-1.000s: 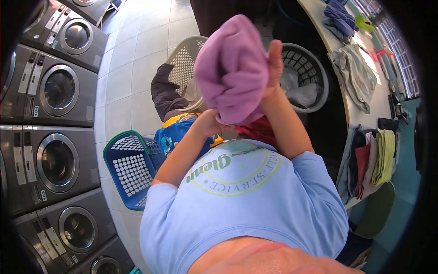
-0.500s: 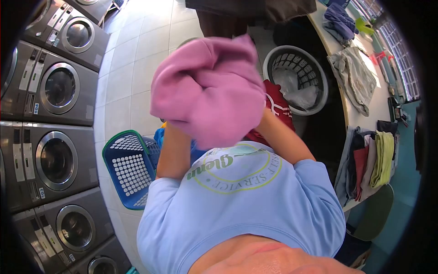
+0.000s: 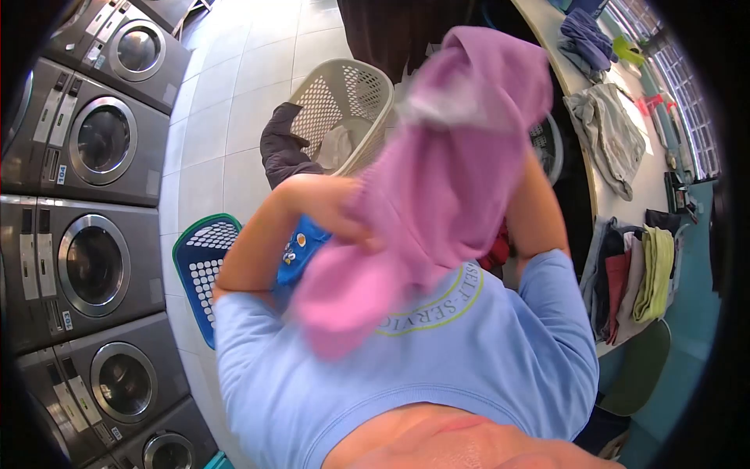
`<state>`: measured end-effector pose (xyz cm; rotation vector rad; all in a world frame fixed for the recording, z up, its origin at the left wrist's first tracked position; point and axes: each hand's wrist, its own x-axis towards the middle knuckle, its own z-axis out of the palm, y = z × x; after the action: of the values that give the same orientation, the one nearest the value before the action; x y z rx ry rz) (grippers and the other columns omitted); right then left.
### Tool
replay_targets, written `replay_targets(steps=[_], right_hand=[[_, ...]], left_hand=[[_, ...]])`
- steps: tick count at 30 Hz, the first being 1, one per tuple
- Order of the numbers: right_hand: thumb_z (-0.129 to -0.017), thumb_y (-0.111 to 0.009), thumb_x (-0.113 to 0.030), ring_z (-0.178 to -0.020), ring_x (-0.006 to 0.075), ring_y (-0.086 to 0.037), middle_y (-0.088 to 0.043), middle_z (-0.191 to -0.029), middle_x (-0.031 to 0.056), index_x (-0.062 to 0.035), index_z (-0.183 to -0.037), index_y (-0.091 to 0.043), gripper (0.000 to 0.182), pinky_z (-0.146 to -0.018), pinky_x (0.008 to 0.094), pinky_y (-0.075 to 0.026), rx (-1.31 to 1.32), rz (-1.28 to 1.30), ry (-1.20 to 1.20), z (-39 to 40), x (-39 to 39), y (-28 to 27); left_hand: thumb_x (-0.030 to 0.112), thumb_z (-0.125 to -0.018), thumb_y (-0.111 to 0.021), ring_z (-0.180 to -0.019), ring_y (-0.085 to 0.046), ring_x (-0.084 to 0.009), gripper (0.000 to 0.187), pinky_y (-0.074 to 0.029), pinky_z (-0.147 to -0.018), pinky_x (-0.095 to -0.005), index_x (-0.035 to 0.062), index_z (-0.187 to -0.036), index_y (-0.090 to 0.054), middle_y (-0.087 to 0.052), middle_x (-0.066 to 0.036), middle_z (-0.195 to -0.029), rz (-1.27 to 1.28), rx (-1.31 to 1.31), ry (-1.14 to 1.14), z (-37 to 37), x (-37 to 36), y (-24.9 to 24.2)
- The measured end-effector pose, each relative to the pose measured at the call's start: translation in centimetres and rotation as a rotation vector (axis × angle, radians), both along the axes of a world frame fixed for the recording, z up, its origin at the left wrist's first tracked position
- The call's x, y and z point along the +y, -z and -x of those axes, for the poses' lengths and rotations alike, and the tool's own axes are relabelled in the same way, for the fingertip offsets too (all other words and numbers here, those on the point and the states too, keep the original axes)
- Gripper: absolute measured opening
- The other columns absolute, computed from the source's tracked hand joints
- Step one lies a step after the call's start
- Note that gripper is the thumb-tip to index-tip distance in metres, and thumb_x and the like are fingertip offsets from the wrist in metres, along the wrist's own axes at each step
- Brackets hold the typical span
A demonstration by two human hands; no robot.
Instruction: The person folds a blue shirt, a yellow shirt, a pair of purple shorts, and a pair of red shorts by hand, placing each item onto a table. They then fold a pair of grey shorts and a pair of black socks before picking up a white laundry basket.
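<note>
Holding up, before the chest, a pink soft-fabric garment with a blurred pale patch (image 3: pixel 445 187), slanted from upper right to lower left across a light-blue printed cotton shirt (image 3: pixel 406 371). Step in hand, by judgement: opening out or turning of the cloth. Next requirement, by judgement: a sure hold at two edges, with folds straightened and trailing slack controlled. Left hand (image 3: pixel 334 215): against the garment's left edge, with forearm forward, wrist bent sharply inward, fingers part-curled on cloth; too blurred to tell pinching from mere contact. Right hand: hidden behind or within the cloth, with bare forearm (image 3: pixel 541 207) upright beside it; impossible to tell openness or hold. Nearby: a beige perforated plastic basket (image 3: pixel 375 95), with dark cloth (image 3: pixel 281 148) at its left side; a blue plastic basket with green rim (image 3: pixel 195 244), beside the left forearm; at right, a cream-topped bench (image 3: pixel 637 195), bearing folded lime-green cloth (image 3: pixel 653 270).
</note>
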<state>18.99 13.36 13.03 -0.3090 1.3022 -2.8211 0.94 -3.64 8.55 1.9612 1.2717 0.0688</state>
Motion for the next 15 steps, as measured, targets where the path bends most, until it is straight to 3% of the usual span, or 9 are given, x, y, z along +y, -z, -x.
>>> replay_targets(steps=[2, 4, 6, 7, 8, 9, 10, 12, 15], right_hand=[[-0.082, -0.065, -0.037, -0.109, 0.0247, -0.056, -0.059, -0.115, 0.0152, -0.0014, -0.117, -0.057, 0.05, -0.092, 0.0329, -0.043, -0.002, -0.251, -0.411, -0.7, 0.1, -2.4], [-0.083, -0.065, -0.037, -0.109, 0.0243, -0.056, -0.06, -0.115, 0.0151, -0.0009, -0.116, -0.059, 0.05, -0.091, 0.032, -0.043, -0.088, -0.514, -0.792, -0.4, -1.1, -4.1], [-0.083, -0.065, -0.038, -0.108, 0.024, -0.056, -0.06, -0.114, 0.015, -0.0003, -0.115, -0.06, 0.05, -0.09, 0.0311, -0.044, -0.299, -0.972, -0.906, 0.4, -2.9, -5.1], [-0.076, -0.064, -0.055, -0.106, 0.0262, -0.058, -0.063, -0.107, 0.0189, -0.0016, -0.114, -0.061, 0.065, -0.091, 0.0337, -0.043, -0.575, -1.489, -0.866, 0.7, -4.5, -6.5], [-0.075, -0.063, -0.058, -0.104, 0.0269, -0.059, -0.064, -0.105, 0.019, -0.0019, -0.112, -0.062, 0.067, -0.09, 0.0357, -0.044, -0.539, -1.725, -0.785, 0.3, -4.1, -5.1], [-0.073, -0.062, -0.061, -0.102, 0.0276, -0.06, -0.064, -0.103, 0.0192, -0.0022, -0.111, -0.062, 0.069, -0.089, 0.0376, -0.045, -0.498, -1.96, -0.689, -0.2, -2.9, -2.8], [-0.072, -0.061, -0.064, -0.1, 0.0283, -0.061, -0.065, -0.1, 0.0194, -0.0025, -0.109, -0.063, 0.071, -0.088, 0.0396, -0.045, -0.451, -2.192, -0.575, -0.2, -1.7, -1.6], [-0.08, -0.054, -0.057, -0.093, 0.0289, -0.063, -0.066, -0.092, 0.0168, -0.0042, -0.1, -0.065, 0.058, -0.081, 0.0413, -0.049, -0.714, -2.386, -0.159, 1.8, 0.7, -2.5], [-0.082, -0.055, -0.026, -0.086, 0.0255, -0.063, -0.066, -0.084, 0.011, -0.0065, -0.091, -0.066, 0.024, -0.071, 0.0371, -0.051, -0.466, -2.565, 0.76, 3.3, 2.3, -7.0]], left_hand=[[0.031, -0.085, -0.055, -0.108, -0.056, -0.023, 0.037, -0.044, -0.09, -0.0348, 0.0115, -0.116, -0.06, -0.062, -0.012, -0.111, -0.447, 0.439, -0.014, -0.8, 0.4, 0.2], [0.02, -0.084, -0.053, -0.113, -0.054, -0.0253, 0.035, -0.041, -0.095, -0.0331, 0.0131, -0.117, -0.06, -0.061, -0.012, -0.114, -1.147, 0.917, -0.201, -0.5, 1.8, 0.6], [0.02, -0.084, -0.053, -0.117, -0.05, -0.0255, 0.036, -0.038, -0.1, -0.0321, 0.0132, -0.119, -0.059, -0.059, -0.012, -0.12, -0.621, 0.815, -0.138, -1.1, 2.6, -4.9], [0.02, -0.084, -0.052, -0.12, -0.049, -0.0255, 0.037, -0.037, -0.102, -0.0316, 0.0132, -0.12, -0.058, -0.057, -0.011, -0.122, -0.361, 0.751, -0.103, -1.5, 3.0, -7.4], [0.022, -0.084, -0.056, -0.119, -0.049, -0.0257, 0.037, -0.037, -0.102, -0.0326, 0.0136, -0.119, -0.06, -0.056, -0.011, -0.124, -0.544, 0.58, -0.231, 4.2, 2.1, 1.2], [0.027, -0.08, -0.057, -0.119, -0.049, -0.0281, 0.043, -0.038, -0.101, -0.0368, 0.007, -0.119, -0.059, -0.053, -0.017, -0.126, -0.052, 0.894, -0.038, 5.0, 3.9, -2.3], [0.022, -0.081, -0.054, -0.103, -0.06, -0.0296, 0.03, -0.047, -0.09, -0.0381, 0.0059, -0.102, -0.068, -0.063, -0.018, -0.108, -0.046, 0.914, -0.177, 5.6, 4.8, -3.4], [0.009, -0.079, -0.048, -0.09, -0.064, -0.0317, 0.027, -0.052, -0.077, -0.04, 0.0011, -0.097, -0.066, -0.065, -0.019, -0.1, -0.194, 1.044, -0.301, 9.2, 6.3, -4.6], [0.008, -0.077, -0.05, -0.088, -0.06, -0.0344, 0.026, -0.047, -0.08, -0.0431, 0.0028, -0.099, -0.062, -0.062, -0.018, -0.094, -1.118, 0.995, -0.575, 9.5, 5.3, -9.4]])
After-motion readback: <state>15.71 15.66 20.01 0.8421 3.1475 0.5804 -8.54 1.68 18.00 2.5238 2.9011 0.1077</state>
